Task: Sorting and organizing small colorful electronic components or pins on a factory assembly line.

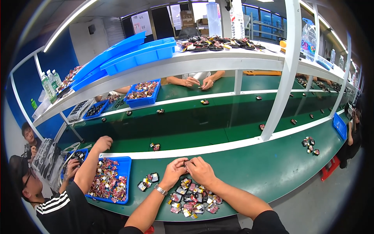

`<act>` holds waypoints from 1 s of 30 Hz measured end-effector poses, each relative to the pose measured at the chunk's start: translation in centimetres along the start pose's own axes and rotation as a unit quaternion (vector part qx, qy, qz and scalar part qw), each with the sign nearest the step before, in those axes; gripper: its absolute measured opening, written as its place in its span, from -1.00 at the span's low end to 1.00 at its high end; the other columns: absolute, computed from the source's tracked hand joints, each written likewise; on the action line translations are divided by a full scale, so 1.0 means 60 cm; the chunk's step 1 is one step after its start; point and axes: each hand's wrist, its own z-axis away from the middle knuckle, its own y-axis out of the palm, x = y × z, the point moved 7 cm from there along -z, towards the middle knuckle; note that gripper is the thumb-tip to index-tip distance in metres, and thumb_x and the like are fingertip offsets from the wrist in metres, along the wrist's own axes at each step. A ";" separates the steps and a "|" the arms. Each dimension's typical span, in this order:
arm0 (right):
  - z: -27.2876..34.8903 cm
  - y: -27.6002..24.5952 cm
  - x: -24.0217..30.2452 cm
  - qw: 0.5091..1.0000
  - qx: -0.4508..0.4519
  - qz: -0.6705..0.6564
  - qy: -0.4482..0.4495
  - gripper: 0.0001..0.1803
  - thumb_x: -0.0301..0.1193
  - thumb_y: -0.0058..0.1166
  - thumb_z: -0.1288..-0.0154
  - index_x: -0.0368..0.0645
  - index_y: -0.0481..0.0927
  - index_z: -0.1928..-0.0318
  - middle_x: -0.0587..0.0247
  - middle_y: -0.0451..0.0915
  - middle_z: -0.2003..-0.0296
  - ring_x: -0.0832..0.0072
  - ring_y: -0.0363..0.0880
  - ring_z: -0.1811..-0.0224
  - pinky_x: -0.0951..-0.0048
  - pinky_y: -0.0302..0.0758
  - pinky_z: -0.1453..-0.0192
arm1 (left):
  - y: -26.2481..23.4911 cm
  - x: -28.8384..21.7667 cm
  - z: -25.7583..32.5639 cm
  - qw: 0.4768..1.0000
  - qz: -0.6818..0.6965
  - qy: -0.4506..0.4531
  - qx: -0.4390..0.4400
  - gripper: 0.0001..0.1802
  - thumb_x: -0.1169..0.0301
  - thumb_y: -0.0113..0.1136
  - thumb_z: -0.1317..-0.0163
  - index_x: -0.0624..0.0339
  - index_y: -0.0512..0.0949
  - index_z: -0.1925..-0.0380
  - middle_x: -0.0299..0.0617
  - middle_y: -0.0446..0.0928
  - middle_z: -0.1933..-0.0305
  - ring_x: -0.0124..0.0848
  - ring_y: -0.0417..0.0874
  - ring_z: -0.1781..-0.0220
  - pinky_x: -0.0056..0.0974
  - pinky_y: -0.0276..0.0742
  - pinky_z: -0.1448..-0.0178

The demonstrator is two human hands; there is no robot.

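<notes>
Left hand (pixel 174 172) and right hand (pixel 201 171) together over the green desk (pixel 255 175), both grasping one small dark piece (pixel 186 163) between them; its details hidden by the grip. Pile of small red, black and yellow assemblies (pixel 191 197) on the desk, just nearer the wearer. Blue tray (pixel 125 168), loaded with similar parts, to the left.
</notes>
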 end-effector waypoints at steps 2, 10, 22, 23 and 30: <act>-0.001 -0.002 -0.001 1.000 -0.007 0.001 -0.009 -0.85 -0.48 0.19 -0.06 -0.16 0.63 0.29 0.31 0.53 0.31 0.35 0.56 0.27 0.35 0.59 0.26 | 0.003 -0.003 0.000 1.000 -0.006 -0.002 -0.004 -0.56 0.65 0.07 -0.31 0.36 0.34 -0.19 -0.11 0.52 -0.10 -0.44 0.63 -0.02 -0.36 0.60 -0.10; -0.015 -0.017 0.020 0.998 -0.037 0.036 -0.022 -0.72 -0.43 0.24 -0.05 -0.15 0.65 0.17 0.19 0.58 0.13 0.30 0.59 0.19 0.29 0.59 0.13 | -0.003 -0.006 -0.001 0.999 0.042 0.004 -0.008 -0.50 0.68 0.06 -0.27 0.36 0.30 -0.23 -0.07 0.47 -0.19 -0.40 0.61 -0.07 -0.31 0.59 -0.12; -0.086 0.063 -0.132 0.995 0.004 -0.032 0.094 -0.78 -0.53 0.17 0.03 -0.22 0.68 0.28 0.01 0.64 0.14 0.07 0.63 0.16 0.21 0.59 0.04 | -0.025 -0.019 -0.008 0.994 0.025 0.091 -0.063 -0.48 0.60 0.10 -0.29 0.33 0.32 -0.27 -0.03 0.42 -0.27 -0.35 0.57 -0.15 -0.29 0.54 -0.16; -0.098 0.059 -0.161 0.991 0.004 -0.036 0.126 -0.81 -0.55 0.13 0.05 -0.25 0.66 0.33 0.03 0.65 0.20 0.05 0.63 0.20 0.19 0.58 0.07 | -0.034 -0.016 -0.005 0.993 0.024 0.093 -0.067 -0.48 0.60 0.10 -0.29 0.33 0.32 -0.27 -0.03 0.42 -0.27 -0.35 0.57 -0.15 -0.29 0.54 -0.16; -0.095 0.033 -0.207 0.983 -0.117 0.111 0.091 -0.63 -0.40 0.28 -0.05 -0.23 0.62 0.09 0.03 0.66 0.23 0.03 0.63 0.19 0.14 0.56 0.06 | -0.012 -0.013 0.009 0.986 -0.147 0.072 -0.016 -0.87 0.55 0.11 -0.23 0.33 0.62 0.28 -0.21 0.66 0.32 -0.54 0.62 0.34 -0.40 0.55 0.22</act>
